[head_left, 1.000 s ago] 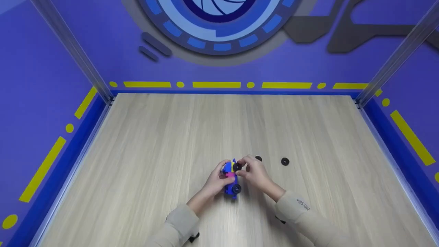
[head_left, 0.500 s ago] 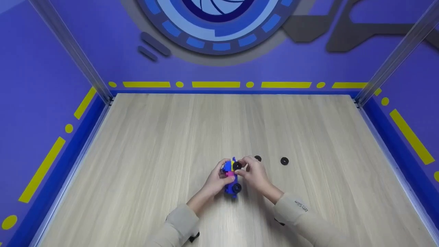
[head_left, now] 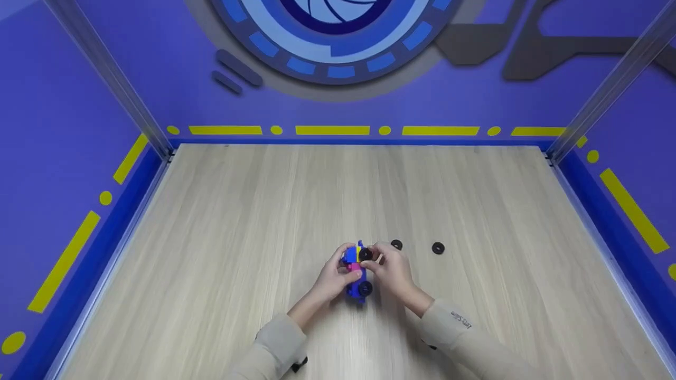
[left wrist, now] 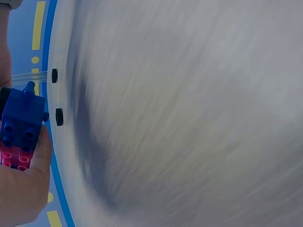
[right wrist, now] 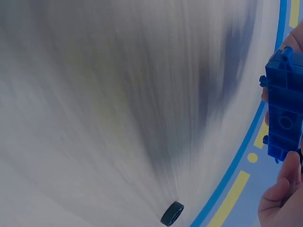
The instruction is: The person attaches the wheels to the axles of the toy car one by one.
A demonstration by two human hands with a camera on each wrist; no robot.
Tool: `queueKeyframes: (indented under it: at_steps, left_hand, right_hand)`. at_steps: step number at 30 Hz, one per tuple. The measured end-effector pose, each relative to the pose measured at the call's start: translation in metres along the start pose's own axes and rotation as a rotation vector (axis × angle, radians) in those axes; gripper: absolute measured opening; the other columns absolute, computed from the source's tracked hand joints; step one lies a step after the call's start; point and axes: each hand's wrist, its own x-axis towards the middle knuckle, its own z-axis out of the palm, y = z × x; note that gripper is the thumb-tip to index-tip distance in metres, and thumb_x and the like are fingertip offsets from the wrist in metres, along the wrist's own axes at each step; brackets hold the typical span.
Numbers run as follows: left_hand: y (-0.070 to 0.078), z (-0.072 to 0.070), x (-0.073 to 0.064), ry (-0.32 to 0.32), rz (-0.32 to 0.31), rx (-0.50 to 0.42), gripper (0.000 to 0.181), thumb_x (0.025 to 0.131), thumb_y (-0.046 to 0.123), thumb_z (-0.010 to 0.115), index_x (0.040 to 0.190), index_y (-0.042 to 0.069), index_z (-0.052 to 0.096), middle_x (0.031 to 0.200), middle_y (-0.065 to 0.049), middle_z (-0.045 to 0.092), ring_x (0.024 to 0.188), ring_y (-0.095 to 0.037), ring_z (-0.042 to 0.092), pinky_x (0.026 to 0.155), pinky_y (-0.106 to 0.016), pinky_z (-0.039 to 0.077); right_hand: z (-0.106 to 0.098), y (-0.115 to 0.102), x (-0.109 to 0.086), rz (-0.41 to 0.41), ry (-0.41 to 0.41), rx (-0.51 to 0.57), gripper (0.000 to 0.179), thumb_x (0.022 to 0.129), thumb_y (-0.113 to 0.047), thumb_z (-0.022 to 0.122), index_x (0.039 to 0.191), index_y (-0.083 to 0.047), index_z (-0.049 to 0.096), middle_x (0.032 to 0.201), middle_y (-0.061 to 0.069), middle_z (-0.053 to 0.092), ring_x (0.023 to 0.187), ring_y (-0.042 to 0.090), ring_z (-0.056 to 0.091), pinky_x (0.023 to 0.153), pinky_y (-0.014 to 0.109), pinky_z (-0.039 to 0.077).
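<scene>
In the head view, your left hand (head_left: 331,278) grips the blue, pink and yellow plastic brick car (head_left: 355,267), turned on its side with its length running from twelve to six o'clock. Your right hand (head_left: 393,268) pinches the round black far wheel (head_left: 365,255) at the car's twelve o'clock end. The round black near wheel (head_left: 365,288) sits at six o'clock and looks seated. Two loose black ring-shaped wheels, the closer one (head_left: 396,245) at two o'clock from the car and the outer one (head_left: 438,248) nearer three, lie on the pale wood-grain tabletop (head_left: 264,211).

In the left wrist view, your left hand wraps the car's studded body; a bare blue plastic peg (left wrist: 46,116) points to three o'clock.

In the right wrist view, you see the car's plain underside, with two bare pegs pointing to nine o'clock. Your right fingers are at its six o'clock end here.

You appear to be seating the far wheel. The next move likely calls for a firm, straight push while your left hand braces the car; the bare pegs would then need the loose wheels.
</scene>
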Motion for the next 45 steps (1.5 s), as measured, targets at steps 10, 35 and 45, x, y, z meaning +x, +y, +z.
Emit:
queueKeyframes:
  at_steps: [10, 35, 45]
  left_hand:
    - [0.003, -0.001, -0.001, 0.027, -0.008, 0.017, 0.055, 0.081, 0.005, 0.058, 0.132, 0.006, 0.035, 0.122, -0.024, 0.047, 0.101, -0.029, 0.049, 0.082, -0.037, 0.046]
    - [0.004, -0.003, -0.003, 0.008, 0.018, 0.035, 0.055, 0.080, 0.005, 0.059, 0.130, 0.004, 0.037, 0.116, -0.023, 0.049, 0.097, -0.028, 0.052, 0.081, -0.036, 0.046]
    - [-0.020, -0.002, 0.009, 0.020, 0.019, 0.019, 0.056, 0.080, 0.009, 0.061, 0.131, 0.010, 0.037, 0.123, -0.020, 0.047, 0.104, -0.027, 0.050, 0.083, -0.039, 0.045]
  right_hand:
    - [0.003, 0.001, -0.001, -0.014, 0.024, 0.022, 0.020, 0.067, -0.014, 0.073, 0.078, -0.006, 0.059, 0.067, 0.002, 0.062, 0.057, 0.009, 0.051, 0.051, 0.018, 0.043]
    - [0.001, -0.001, -0.002, 0.041, -0.024, 0.033, 0.018, 0.069, -0.015, 0.072, 0.077, -0.008, 0.058, 0.065, 0.001, 0.060, 0.058, 0.008, 0.050, 0.050, 0.017, 0.040]
    - [0.000, -0.005, 0.002, 0.131, -0.046, 0.066, 0.019, 0.069, -0.015, 0.073, 0.079, -0.006, 0.060, 0.064, 0.001, 0.058, 0.056, 0.006, 0.046, 0.047, 0.016, 0.036]
